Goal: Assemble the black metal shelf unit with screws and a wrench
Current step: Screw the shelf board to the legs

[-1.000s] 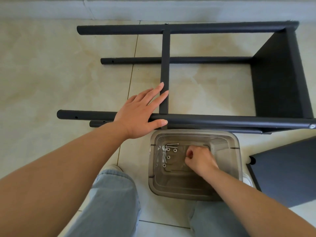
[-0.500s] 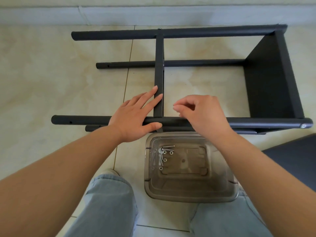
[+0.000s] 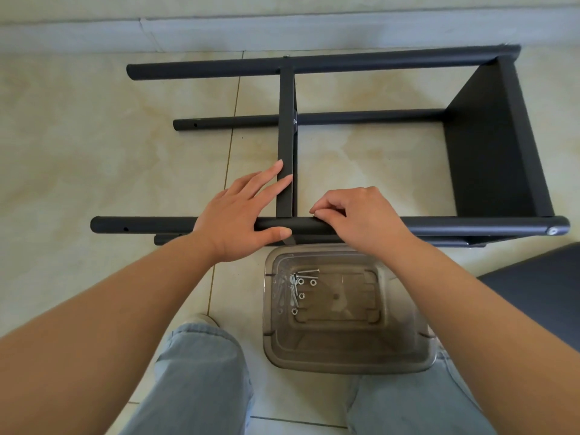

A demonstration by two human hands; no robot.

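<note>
Since the shelf frame (image 3: 345, 226) looks rigid and smooth, its near tube is steadied by the left hand (image 3: 238, 215), fingers spread flat; the right hand (image 3: 354, 219) is pinched at the joint, contents unseen.

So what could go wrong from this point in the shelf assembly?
The right hand curls its fingertips at the joint where the crossbar meets the near tube; anything small pinched there is hidden and could drop to the tiled floor. Only the left hand steadies the frame, so it may shift. The clear tub of screws sits between the knees, easily knocked.
</note>
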